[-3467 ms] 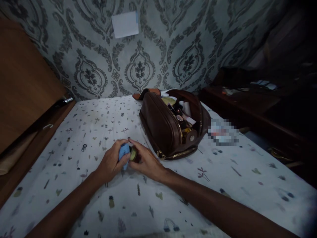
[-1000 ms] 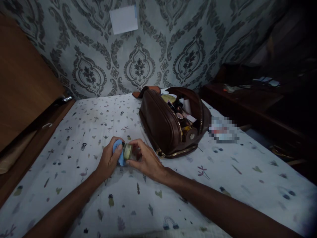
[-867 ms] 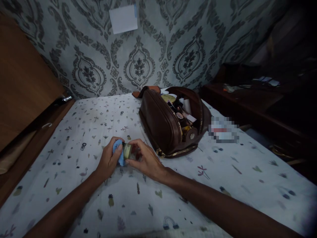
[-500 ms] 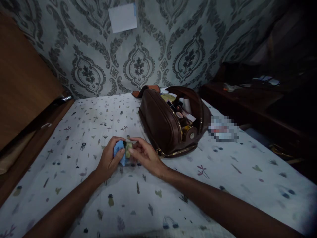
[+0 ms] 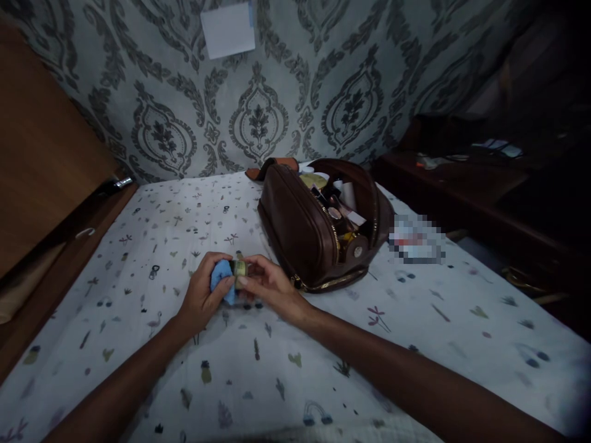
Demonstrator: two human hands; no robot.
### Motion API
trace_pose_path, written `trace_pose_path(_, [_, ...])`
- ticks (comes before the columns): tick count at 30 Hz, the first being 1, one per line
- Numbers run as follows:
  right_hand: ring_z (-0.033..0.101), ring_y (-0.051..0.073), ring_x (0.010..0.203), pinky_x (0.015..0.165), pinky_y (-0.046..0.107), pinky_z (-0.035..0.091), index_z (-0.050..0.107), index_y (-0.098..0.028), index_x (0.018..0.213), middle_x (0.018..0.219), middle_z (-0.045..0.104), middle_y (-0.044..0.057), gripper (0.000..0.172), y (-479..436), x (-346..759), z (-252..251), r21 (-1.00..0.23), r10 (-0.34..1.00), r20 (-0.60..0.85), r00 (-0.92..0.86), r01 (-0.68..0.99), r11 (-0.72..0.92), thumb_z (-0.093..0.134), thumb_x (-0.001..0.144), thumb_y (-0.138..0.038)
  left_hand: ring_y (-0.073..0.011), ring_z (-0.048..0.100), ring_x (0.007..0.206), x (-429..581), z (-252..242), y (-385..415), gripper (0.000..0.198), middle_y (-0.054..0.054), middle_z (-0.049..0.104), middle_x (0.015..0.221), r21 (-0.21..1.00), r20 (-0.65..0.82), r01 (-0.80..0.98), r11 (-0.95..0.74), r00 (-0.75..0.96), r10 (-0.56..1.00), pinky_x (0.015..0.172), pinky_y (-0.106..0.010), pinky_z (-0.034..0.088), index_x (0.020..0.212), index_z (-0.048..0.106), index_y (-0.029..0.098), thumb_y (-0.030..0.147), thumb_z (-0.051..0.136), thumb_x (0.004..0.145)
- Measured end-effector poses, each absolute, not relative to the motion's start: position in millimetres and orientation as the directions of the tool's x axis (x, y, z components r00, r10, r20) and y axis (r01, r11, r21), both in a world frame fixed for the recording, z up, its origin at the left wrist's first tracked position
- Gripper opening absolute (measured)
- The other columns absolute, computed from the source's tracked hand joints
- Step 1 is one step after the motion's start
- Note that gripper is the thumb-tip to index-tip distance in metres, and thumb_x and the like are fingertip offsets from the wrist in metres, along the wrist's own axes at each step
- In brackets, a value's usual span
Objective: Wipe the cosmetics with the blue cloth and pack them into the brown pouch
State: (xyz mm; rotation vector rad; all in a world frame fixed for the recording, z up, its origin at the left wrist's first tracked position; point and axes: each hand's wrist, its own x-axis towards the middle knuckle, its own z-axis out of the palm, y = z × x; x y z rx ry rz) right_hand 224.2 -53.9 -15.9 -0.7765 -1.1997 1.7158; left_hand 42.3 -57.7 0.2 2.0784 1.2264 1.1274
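Blue cloth (image 5: 220, 275) fills the grip of the left hand (image 5: 203, 294), abutting a small greenish container (image 5: 241, 269) that lies between both hands, pinched by the right hand (image 5: 276, 291), with open brown bag (image 5: 298, 224) beyond and patterned wall (image 5: 258, 123) behind.

The container (image 5: 241, 271) is positioned between the left hand (image 5: 203, 289) and the right hand (image 5: 274, 290). The cloth (image 5: 221, 277) is located between the left hand and the container. The bag (image 5: 298, 221) rests on the sheet (image 5: 258, 394), right of and behind the hands. Small items (image 5: 348, 195) lie in the bag. A pixelated item (image 5: 418, 240) lies right of the bag. The wall (image 5: 258, 123) stands behind the sheet; a wooden panel (image 5: 46, 141) stands left.
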Motion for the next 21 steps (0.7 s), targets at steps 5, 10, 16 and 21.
trace_pose_path(5, [0.061,0.011,0.060,0.052,0.023,0.046,0.055,-0.022,0.107,0.083,0.060,-0.003,0.057,-53.2,226.6,-13.3,-0.939,0.899,-0.036,-0.436,-0.292,-0.180,0.080,0.070,-0.057,-0.0210,0.058,0.096,40.3,-1.2,-58.8,0.028,-0.005,0.058,0.107,0.704,0.451,0.465,-0.537,0.292,0.843,0.084,-0.033,0.047,0.118,0.054,0.023,0.040,0.053,0.096])
trace_pose_path(10, [0.061,0.012,0.057,0.052,0.024,0.045,0.055,-0.022,0.103,0.074,0.060,-0.004,0.055,-53.1,228.8,-11.8,-0.950,0.904,-0.042,-0.425,-0.262,-0.167,0.078,0.071,-0.061,-0.0210,0.057,0.100,39.1,-2.3,-59.0,0.029,-0.006,0.057,0.111,0.684,0.461,0.461,-0.565,0.326,0.825,0.088,-0.033,0.047,0.122,0.053,0.024,0.037,0.055,0.096])
trace_pose_path(16, [0.059,0.013,0.051,0.049,0.024,0.044,0.056,-0.018,0.099,0.060,0.062,-0.004,0.056,-50.5,231.3,-12.3,-0.957,0.894,-0.024,-0.447,-0.248,-0.150,0.070,0.076,-0.068,-0.0220,0.058,0.107,38.9,-3.2,-58.3,0.040,-0.007,0.057,0.119,0.656,0.489,0.439,-0.614,0.374,0.788,0.092,-0.034,0.047,0.133,0.049,0.026,0.034,0.058,0.095])
trace_pose_path(21, [0.058,0.012,0.048,0.045,0.022,0.040,0.056,-0.018,0.089,0.056,0.059,-0.004,0.054,-48.2,230.7,-13.6,-0.945,0.891,-0.054,-0.451,-0.266,-0.192,0.065,0.079,-0.070,-0.0221,0.059,0.108,38.6,-0.8,-58.4,0.045,-0.006,0.059,0.119,0.698,0.441,0.428,-0.573,0.374,0.816,0.092,-0.033,0.047,0.134,0.050,0.025,0.035,0.063,0.092])
